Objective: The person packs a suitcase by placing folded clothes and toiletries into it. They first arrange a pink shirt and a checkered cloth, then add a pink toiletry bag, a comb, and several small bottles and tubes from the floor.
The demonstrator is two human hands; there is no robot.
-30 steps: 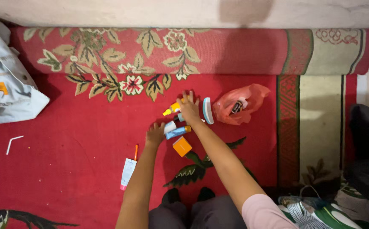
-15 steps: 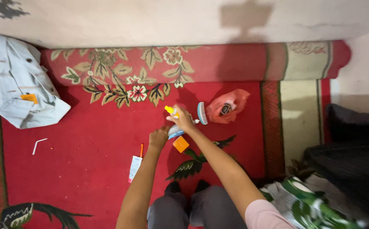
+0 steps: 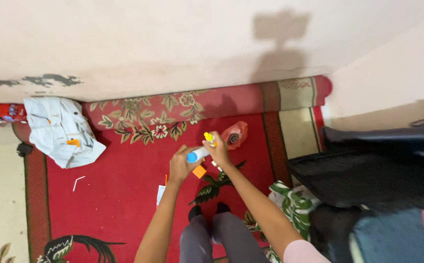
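Both hands are raised together above a red floral carpet (image 3: 114,195). My left hand (image 3: 180,165) and my right hand (image 3: 218,152) together hold a white tube-like item with a blue end (image 3: 192,156). A small yellow piece (image 3: 208,138) sticks up from the fingers of my right hand. Just below the hands, an orange square piece (image 3: 199,171) lies on the carpet. My legs in grey trousers (image 3: 212,238) show at the bottom.
A pink plastic bag (image 3: 235,134) lies beyond the hands by the rolled carpet edge. A pale shirt (image 3: 63,131) is bunched at the left. A white paper strip (image 3: 160,195) and an orange stick lie near my left arm. Dark furniture (image 3: 368,175) fills the right.
The camera view has risen and pulled back, showing more wall. Both hands lifted from the carpet and closed together on the white tube; the orange piece stayed on the carpet.
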